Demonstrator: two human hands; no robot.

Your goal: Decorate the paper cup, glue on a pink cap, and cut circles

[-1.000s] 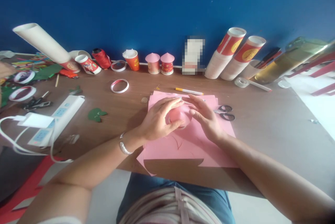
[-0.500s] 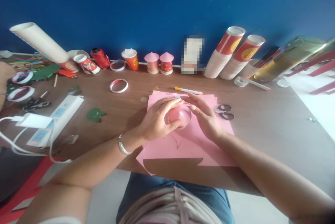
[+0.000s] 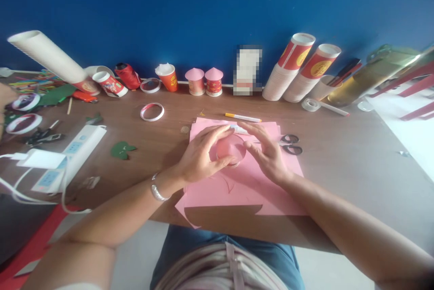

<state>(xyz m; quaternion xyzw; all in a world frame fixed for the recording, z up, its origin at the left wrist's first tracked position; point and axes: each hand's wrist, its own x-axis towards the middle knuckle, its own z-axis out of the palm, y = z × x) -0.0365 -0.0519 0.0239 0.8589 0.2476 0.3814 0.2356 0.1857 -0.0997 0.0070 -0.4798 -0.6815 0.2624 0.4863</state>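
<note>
A pink paper cone (image 3: pixel 230 147) with a round rim sits between my hands, over the pink paper sheets (image 3: pixel 213 192). What lies beneath the cone is mostly hidden; a pale edge shows at its front. My left hand (image 3: pixel 203 156) cups its left side, thumb along the front and fingers behind. My right hand (image 3: pixel 267 154) is open at the right side, its thumb tip close to the rim; whether it touches I cannot tell. Behind the fingers lies a partly hidden white tube (image 3: pixel 238 129). Black-handled scissors (image 3: pixel 292 144) rest just right of my right hand.
Two small cups with pink cone tops (image 3: pixel 205 82) stand along the blue wall. Stacked paper cups (image 3: pixel 288 66) lean at the back right. A yellow-capped marker (image 3: pixel 243 117) lies behind the sheets. At left are a power strip (image 3: pixel 73 156) and a green paper cutout (image 3: pixel 122 150).
My right hand has drawn slightly away from the cone and its fingers have spread. The gap between both hands is wider, showing more of the cone and the tube behind.
</note>
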